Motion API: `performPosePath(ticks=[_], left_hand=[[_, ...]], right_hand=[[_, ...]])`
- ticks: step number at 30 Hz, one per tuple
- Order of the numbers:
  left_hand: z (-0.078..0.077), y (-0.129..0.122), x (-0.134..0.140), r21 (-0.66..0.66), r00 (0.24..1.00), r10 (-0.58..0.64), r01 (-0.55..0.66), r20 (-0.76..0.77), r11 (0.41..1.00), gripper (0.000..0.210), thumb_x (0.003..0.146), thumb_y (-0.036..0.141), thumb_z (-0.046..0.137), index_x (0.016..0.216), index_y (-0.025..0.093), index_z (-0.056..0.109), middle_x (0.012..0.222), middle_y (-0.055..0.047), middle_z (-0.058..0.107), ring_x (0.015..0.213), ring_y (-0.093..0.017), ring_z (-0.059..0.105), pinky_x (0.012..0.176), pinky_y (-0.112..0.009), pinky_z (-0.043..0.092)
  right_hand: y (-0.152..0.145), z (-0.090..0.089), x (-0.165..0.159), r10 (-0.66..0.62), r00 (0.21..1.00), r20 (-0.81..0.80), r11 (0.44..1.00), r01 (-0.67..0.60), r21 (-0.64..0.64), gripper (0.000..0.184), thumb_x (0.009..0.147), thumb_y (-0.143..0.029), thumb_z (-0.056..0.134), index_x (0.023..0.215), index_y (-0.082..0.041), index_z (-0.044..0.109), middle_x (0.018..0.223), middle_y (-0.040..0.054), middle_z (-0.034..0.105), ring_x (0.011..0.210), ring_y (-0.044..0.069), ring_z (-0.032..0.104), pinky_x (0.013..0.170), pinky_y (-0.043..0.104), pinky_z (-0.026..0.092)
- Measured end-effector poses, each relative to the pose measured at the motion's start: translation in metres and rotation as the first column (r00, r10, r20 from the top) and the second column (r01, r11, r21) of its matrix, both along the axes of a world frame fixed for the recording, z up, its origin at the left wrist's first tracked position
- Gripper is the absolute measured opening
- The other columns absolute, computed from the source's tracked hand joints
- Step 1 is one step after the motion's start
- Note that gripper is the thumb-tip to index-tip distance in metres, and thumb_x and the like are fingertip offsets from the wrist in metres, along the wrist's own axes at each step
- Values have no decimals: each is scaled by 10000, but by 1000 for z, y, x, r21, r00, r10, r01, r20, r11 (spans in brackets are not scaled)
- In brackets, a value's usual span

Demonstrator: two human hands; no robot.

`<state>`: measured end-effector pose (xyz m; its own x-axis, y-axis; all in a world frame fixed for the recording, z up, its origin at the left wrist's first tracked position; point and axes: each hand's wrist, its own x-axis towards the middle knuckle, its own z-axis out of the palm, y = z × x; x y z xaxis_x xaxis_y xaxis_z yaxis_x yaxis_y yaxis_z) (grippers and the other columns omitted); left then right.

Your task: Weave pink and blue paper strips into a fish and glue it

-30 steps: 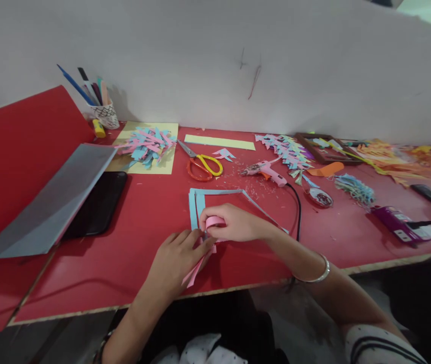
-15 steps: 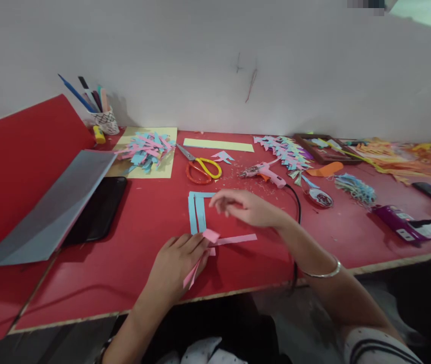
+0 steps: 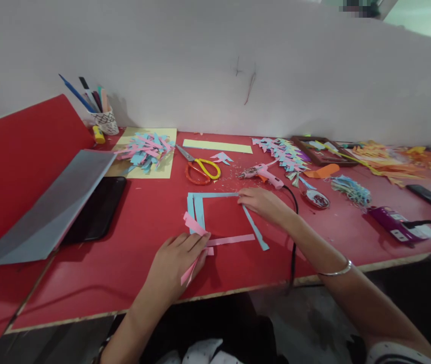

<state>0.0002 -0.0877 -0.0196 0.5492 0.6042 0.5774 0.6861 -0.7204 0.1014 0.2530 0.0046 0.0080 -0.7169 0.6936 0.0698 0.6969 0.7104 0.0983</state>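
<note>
My left hand is closed around folded pink paper strips, whose ends stick out above and below the fingers. A longer pink strip runs from it to the right across the table. Behind that hand, blue paper strips lie side by side, and another blue strip stretches toward my right hand. The right fingers are pinched on a blue paper strip that slants down toward me from the fingertips; whether it joins the strip behind is hidden.
Scissors and a pink glue gun with a black cord lie farther back. Cut paper pieces are heaped on a yellow sheet. At left are a black phone-like slab and a pen cup; a purple power strip lies right.
My right hand has moved right and now pinches a blue strip that hangs down from it. The pink strip end at my left hand has tipped to the upper left.
</note>
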Motion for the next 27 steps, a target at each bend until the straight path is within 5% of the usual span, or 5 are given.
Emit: performPosePath(ticks=[4, 8, 12, 15, 27], left_hand=[[-2, 1, 0, 13, 1000, -10, 10, 22, 1000, 290, 879, 167, 338, 972, 123, 609, 820, -43, 704, 653, -164, 611, 565, -281, 461], [-2, 1, 1, 6, 1000, -12, 12, 3, 1000, 291, 876, 162, 342, 976, 122, 612, 826, -43, 704, 663, -171, 614, 556, -287, 467], [-1, 1, 1, -14, 999, 7, -7, -39, 1000, 301, 878, 167, 337, 990, 118, 612, 829, -47, 703, 660, -176, 617, 551, -292, 472], [0, 1, 0, -11, 998, 8, -9, -62, 1000, 314, 883, 171, 324, 986, 118, 616, 831, -51, 704, 664, -172, 620, 557, -282, 474], [-1, 0, -2, -73, 993, -24, 32, 115, 997, 315, 884, 193, 316, 1000, 158, 607, 912, -54, 699, 761, -159, 633, 648, -267, 510]], right_hand=[[-1, -2, 1, 3, 999, -45, 1000, -4, -2, 240, 795, -44, 422, 852, -173, 616, 992, 102, 633, 871, 197, 610, 715, 306, 479], [-2, 0, -5, -8, 943, -332, 997, -16, -69, 212, 806, -86, 412, 804, -185, 599, 968, 76, 636, 883, 171, 603, 755, 293, 479], [-12, 4, -23, -174, 703, -690, 967, -10, -254, 102, 800, -175, 479, 785, -184, 580, 864, 47, 650, 835, 145, 611, 763, 272, 480], [-31, 5, -38, -342, 542, -768, 901, -44, -432, 60, 767, -205, 533, 805, -180, 573, 826, 40, 659, 793, 142, 628, 714, 253, 491], [-110, -24, -70, -274, 607, -746, 952, 58, -302, 189, 773, -62, 453, 814, -197, 578, 862, 33, 646, 811, 122, 605, 731, 227, 480]])
